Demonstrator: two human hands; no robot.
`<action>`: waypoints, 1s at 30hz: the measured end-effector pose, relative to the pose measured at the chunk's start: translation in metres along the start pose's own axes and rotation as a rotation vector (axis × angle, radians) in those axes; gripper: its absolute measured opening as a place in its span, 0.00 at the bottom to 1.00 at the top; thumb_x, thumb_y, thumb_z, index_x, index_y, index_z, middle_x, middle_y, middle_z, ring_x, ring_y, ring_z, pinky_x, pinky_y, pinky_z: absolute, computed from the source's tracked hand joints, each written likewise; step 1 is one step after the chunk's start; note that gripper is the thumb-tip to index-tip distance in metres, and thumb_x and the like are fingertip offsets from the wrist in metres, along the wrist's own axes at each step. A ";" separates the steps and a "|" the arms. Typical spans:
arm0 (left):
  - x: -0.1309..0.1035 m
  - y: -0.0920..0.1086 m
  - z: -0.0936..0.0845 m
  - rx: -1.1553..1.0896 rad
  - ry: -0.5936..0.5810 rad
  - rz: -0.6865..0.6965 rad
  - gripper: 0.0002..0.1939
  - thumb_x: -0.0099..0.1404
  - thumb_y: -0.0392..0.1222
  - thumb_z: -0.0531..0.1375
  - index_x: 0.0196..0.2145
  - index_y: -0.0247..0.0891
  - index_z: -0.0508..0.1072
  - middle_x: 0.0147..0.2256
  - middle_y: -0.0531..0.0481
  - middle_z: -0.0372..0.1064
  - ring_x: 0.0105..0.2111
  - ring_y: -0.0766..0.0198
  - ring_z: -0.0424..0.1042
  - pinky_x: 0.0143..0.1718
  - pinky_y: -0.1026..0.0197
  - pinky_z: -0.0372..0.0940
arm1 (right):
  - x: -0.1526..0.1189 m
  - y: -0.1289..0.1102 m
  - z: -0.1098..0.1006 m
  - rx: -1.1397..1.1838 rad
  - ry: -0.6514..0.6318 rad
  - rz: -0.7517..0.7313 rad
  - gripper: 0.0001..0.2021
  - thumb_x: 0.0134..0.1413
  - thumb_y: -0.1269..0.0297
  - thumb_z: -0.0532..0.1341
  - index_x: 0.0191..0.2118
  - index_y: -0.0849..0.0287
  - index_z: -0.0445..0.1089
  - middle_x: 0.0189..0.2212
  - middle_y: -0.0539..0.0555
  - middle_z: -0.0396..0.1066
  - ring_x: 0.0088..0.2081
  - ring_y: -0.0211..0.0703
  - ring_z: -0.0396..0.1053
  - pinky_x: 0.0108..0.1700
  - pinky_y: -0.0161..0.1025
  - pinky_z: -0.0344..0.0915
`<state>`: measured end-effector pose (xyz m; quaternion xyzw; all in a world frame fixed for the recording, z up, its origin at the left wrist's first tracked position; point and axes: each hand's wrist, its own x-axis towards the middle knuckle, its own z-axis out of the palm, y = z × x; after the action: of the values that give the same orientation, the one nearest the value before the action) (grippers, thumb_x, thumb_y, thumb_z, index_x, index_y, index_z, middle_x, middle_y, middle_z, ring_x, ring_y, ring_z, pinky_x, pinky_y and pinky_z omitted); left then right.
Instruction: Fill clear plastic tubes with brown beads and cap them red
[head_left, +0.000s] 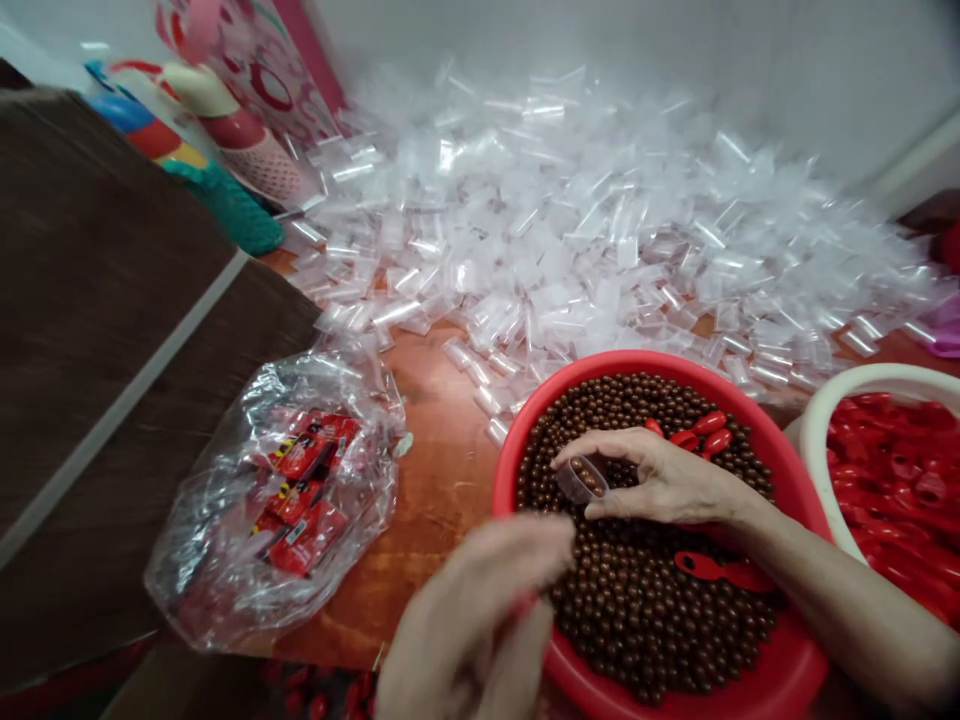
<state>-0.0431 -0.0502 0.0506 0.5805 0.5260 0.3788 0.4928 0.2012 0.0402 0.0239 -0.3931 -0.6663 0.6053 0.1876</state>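
Tube [582,480] (clear, oval) occupies right hand [664,478]; red piece [525,602], left hand [469,610].

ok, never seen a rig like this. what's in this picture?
No robot: a person's two bare hands, seen in one picture from a head-worn camera looking forward and down. The right hand holds a small clear container with brown balls inside, above a red tub of the same balls and some red plastic pieces. The left hand is blurred; something red shows at its fingers, too unclear to name. On the orange-brown surface lie a heap of clear pouches and a clear bag with red packets. Right: a white tub of red pieces.
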 end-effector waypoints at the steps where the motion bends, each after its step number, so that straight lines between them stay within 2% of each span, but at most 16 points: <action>1: 0.012 -0.005 0.010 -0.022 0.011 -0.003 0.23 0.68 0.46 0.58 0.60 0.52 0.66 0.56 0.45 0.70 0.58 0.48 0.67 0.56 0.45 0.67 | -0.002 -0.002 0.000 0.012 -0.010 -0.011 0.20 0.53 0.63 0.66 0.52 0.59 0.71 0.46 0.54 0.74 0.49 0.47 0.70 0.51 0.41 0.66; 3: 0.032 -0.013 0.026 -0.086 -0.023 -0.020 0.28 0.69 0.44 0.58 0.65 0.47 0.60 0.64 0.44 0.61 0.63 0.49 0.61 0.63 0.46 0.60 | -0.005 -0.007 0.001 0.032 -0.027 -0.050 0.20 0.53 0.63 0.66 0.53 0.59 0.71 0.45 0.55 0.75 0.47 0.46 0.70 0.51 0.40 0.66; 5: 0.043 -0.020 0.038 -0.130 -0.129 -0.051 0.30 0.70 0.44 0.56 0.67 0.44 0.55 0.67 0.44 0.55 0.65 0.51 0.58 0.66 0.49 0.55 | -0.007 -0.009 0.002 0.045 -0.042 -0.092 0.19 0.55 0.64 0.66 0.52 0.60 0.71 0.44 0.54 0.75 0.46 0.44 0.71 0.50 0.39 0.66; 8: 0.047 -0.025 0.046 -0.149 -0.261 -0.113 0.30 0.71 0.44 0.54 0.68 0.41 0.52 0.65 0.43 0.59 0.64 0.53 0.60 0.66 0.51 0.55 | -0.008 -0.010 0.001 0.019 -0.061 -0.131 0.13 0.59 0.62 0.63 0.48 0.61 0.74 0.42 0.54 0.75 0.42 0.41 0.71 0.47 0.36 0.66; 12: 0.051 -0.026 0.049 -0.195 -0.277 -0.122 0.27 0.71 0.43 0.53 0.65 0.36 0.58 0.60 0.40 0.66 0.58 0.53 0.67 0.59 0.54 0.64 | -0.007 -0.009 0.000 -0.064 -0.010 -0.187 0.11 0.64 0.60 0.60 0.42 0.62 0.76 0.37 0.54 0.76 0.38 0.39 0.72 0.43 0.33 0.66; 14: 0.054 -0.025 0.050 -0.253 -0.287 -0.129 0.26 0.71 0.43 0.53 0.64 0.35 0.61 0.58 0.40 0.68 0.53 0.53 0.72 0.51 0.57 0.71 | -0.009 -0.007 0.001 -0.077 0.032 -0.170 0.10 0.63 0.61 0.61 0.44 0.60 0.75 0.37 0.53 0.76 0.38 0.39 0.73 0.43 0.33 0.67; 16: 0.057 -0.024 0.051 -0.313 -0.312 -0.155 0.25 0.71 0.44 0.54 0.63 0.35 0.63 0.54 0.40 0.72 0.46 0.55 0.76 0.44 0.59 0.73 | -0.011 -0.005 0.003 -0.070 0.081 -0.113 0.12 0.61 0.63 0.63 0.50 0.56 0.71 0.40 0.53 0.76 0.41 0.41 0.74 0.44 0.34 0.68; 19: 0.060 -0.024 0.051 -0.378 -0.347 -0.187 0.22 0.71 0.44 0.55 0.59 0.35 0.67 0.49 0.42 0.75 0.41 0.59 0.77 0.40 0.62 0.73 | -0.014 -0.003 0.006 -0.090 0.148 -0.076 0.17 0.59 0.65 0.63 0.54 0.53 0.66 0.44 0.53 0.75 0.45 0.43 0.74 0.46 0.36 0.69; 24: 0.063 -0.027 0.052 -0.455 -0.370 -0.191 0.16 0.70 0.45 0.56 0.52 0.35 0.72 0.43 0.44 0.75 0.38 0.61 0.76 0.39 0.63 0.72 | -0.014 -0.003 0.006 -0.281 0.147 -0.195 0.10 0.62 0.66 0.61 0.49 0.55 0.68 0.38 0.52 0.75 0.37 0.39 0.74 0.40 0.33 0.68; 27: 0.063 -0.027 0.053 -0.387 -0.354 -0.184 0.15 0.70 0.45 0.56 0.48 0.33 0.74 0.40 0.44 0.76 0.34 0.63 0.75 0.37 0.64 0.71 | -0.014 -0.003 0.004 -0.338 0.120 -0.186 0.05 0.62 0.65 0.61 0.43 0.56 0.68 0.33 0.49 0.74 0.33 0.36 0.71 0.37 0.31 0.65; 30: 0.060 -0.027 0.054 -0.272 -0.342 -0.153 0.15 0.70 0.44 0.55 0.47 0.33 0.74 0.37 0.45 0.76 0.33 0.62 0.75 0.36 0.63 0.71 | -0.014 -0.003 0.001 -0.344 0.067 -0.127 0.04 0.62 0.64 0.62 0.39 0.56 0.66 0.32 0.48 0.72 0.32 0.36 0.69 0.35 0.31 0.63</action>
<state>0.0121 -0.0014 0.0071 0.5229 0.4214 0.3037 0.6759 0.2078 0.0291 0.0300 -0.3967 -0.7768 0.4558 0.1774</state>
